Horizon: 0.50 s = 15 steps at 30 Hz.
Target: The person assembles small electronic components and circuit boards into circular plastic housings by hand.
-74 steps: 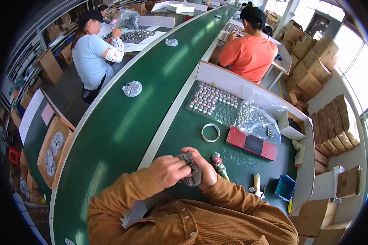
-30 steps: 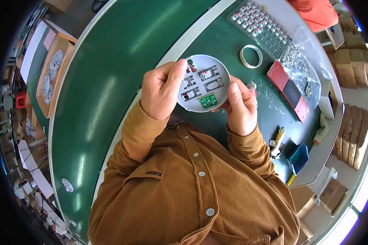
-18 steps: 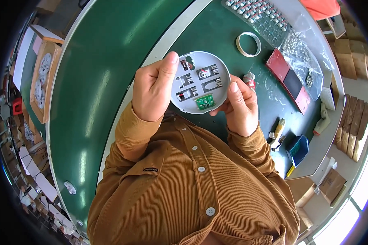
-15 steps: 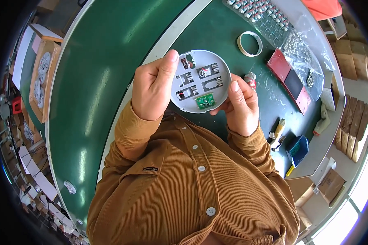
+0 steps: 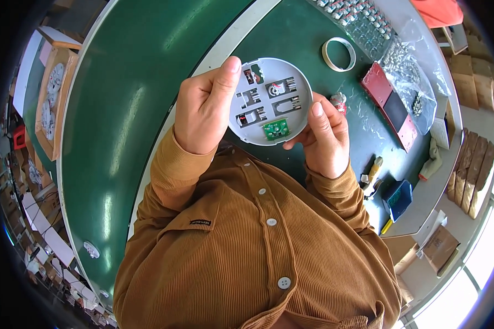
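Observation:
A round grey plastic housing is held up between my two hands, its slotted face turned toward me. My left hand grips its left rim, thumb along the edge. The right rim sits in my right hand, thumb on the front edge and fingers behind, mostly hidden. Near the housing's lower edge lies a small green circuit board. One recess at the upper right contains a small round part with red on it. Red also shows in the lower left recess.
On the green table to the right are a tape roll, a red block with a dark pad, a plastic bag of small metal parts, a tray of small parts and a blue box. A white disc lies on the green surface at left.
Both hands and the housing have shifted slightly upward in view. The grip is the same, and the circuit board stays at the housing's lower edge.

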### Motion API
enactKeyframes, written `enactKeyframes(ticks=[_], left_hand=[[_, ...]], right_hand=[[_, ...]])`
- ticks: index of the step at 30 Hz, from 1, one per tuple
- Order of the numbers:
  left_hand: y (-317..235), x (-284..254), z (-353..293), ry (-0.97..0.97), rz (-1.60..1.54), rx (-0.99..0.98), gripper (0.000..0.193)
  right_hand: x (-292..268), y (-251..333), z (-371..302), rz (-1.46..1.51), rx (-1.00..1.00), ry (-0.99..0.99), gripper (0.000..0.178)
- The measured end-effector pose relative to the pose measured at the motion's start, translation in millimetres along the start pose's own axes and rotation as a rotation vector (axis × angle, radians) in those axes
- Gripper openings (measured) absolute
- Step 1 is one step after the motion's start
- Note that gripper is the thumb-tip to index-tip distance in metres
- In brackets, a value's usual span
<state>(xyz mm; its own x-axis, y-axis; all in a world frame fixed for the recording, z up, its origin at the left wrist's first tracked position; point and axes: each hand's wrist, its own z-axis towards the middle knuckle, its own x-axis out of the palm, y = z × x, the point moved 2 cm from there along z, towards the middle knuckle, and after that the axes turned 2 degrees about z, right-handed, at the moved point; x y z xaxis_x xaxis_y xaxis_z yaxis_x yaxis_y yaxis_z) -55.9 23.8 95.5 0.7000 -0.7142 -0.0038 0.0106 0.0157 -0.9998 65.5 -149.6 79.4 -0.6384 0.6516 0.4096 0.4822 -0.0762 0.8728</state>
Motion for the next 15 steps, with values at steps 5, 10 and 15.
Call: enactKeyframes(ticks=[5, 10, 15], left_hand=[[0.6, -0.7, -2.3, 0.005, -0.012, -0.011, 0.054], [5.1, -2.7, -4.6, 0.033, 0.019, -0.069, 0.051], [7.1, -3.2, -6.6, 0.048, 0.026, -0.079, 0.05]], right_hand=[[-1.9, -3.4, 0.2, 0.005, -0.009, 0.012, 0.048], [-2.5, -4.4, -1.4, 0.017, -0.008, 0.005, 0.048], [-5.1, -6.6, -2.9, 0.027, -0.012, 0.017, 0.047]])
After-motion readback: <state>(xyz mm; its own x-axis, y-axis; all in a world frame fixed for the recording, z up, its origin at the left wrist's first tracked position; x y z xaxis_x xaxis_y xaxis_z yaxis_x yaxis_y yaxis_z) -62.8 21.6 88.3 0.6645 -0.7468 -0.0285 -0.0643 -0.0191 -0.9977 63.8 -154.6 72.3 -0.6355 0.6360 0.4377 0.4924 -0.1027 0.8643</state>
